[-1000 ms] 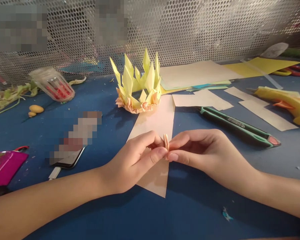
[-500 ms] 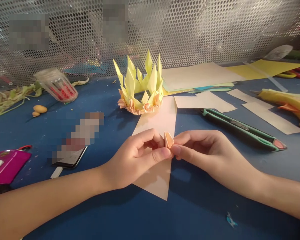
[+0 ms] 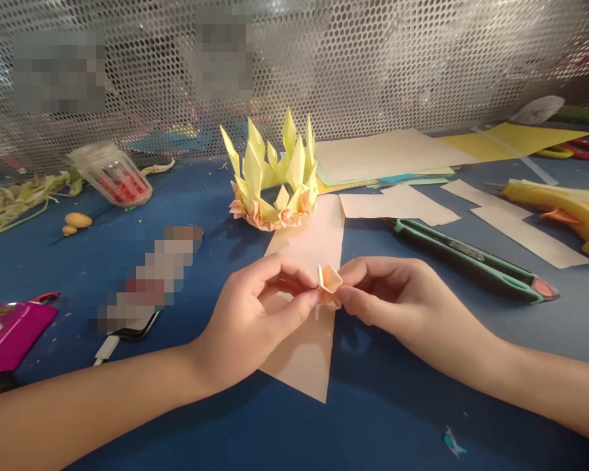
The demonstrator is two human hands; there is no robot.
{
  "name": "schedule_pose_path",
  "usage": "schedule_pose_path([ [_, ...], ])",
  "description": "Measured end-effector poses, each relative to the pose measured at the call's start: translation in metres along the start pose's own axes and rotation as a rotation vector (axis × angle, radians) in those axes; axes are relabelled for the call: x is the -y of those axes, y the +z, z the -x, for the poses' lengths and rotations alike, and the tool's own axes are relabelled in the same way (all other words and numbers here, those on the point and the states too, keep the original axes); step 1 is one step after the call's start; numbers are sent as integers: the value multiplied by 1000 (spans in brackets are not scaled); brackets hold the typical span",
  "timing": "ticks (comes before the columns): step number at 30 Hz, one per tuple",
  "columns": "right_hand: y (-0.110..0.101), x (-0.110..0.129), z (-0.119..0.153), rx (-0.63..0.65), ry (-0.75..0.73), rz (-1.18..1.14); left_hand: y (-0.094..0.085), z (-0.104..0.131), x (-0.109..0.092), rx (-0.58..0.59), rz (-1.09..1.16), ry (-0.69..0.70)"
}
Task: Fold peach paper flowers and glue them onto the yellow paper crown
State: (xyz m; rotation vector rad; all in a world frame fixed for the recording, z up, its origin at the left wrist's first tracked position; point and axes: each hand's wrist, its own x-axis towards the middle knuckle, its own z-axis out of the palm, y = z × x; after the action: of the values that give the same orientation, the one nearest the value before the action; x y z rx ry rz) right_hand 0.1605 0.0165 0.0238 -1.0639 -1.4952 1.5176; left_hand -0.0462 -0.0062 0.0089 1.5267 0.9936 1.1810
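Note:
A small folded peach paper piece (image 3: 330, 280) is pinched between both hands, above a long peach paper strip (image 3: 302, 347) on the blue table. My left hand (image 3: 265, 317) grips its left side between thumb and fingertips. On the other side, the thumb and index finger of my right hand (image 3: 402, 291) close on its right edge. The piece shows an open, cup-like fold facing up. Just beyond stands a paper crown (image 3: 275, 170) with yellow-green spikes and peach folds around its base.
Left lie a phone (image 3: 137, 324), a magenta tool (image 3: 17, 337) and a tilted jar (image 3: 112, 176). Right are a green-black cutter (image 3: 471, 258), cut paper pieces (image 3: 402, 204), a yellow glue gun (image 3: 554, 203) and red scissors (image 3: 586, 148). Perforated metal mesh (image 3: 373, 72) stands behind.
The folded piece has opened wider and turned to show its hollow. My left hand's fingertips have shifted slightly left along it. The camera view has shifted a little.

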Motion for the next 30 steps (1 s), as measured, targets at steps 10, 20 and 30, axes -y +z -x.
schedule_pose_path([
  [10, -2, 5, -4, -6, 39, 51, 0, -1, 0, 36, -270, 316],
  [20, 1, -4, -1, -6, 39, -47, 0, -4, -2, -7, -81, 88],
  [30, 4, -5, 5, 15, 17, 59, -1, -4, -4, -36, -88, -17],
])
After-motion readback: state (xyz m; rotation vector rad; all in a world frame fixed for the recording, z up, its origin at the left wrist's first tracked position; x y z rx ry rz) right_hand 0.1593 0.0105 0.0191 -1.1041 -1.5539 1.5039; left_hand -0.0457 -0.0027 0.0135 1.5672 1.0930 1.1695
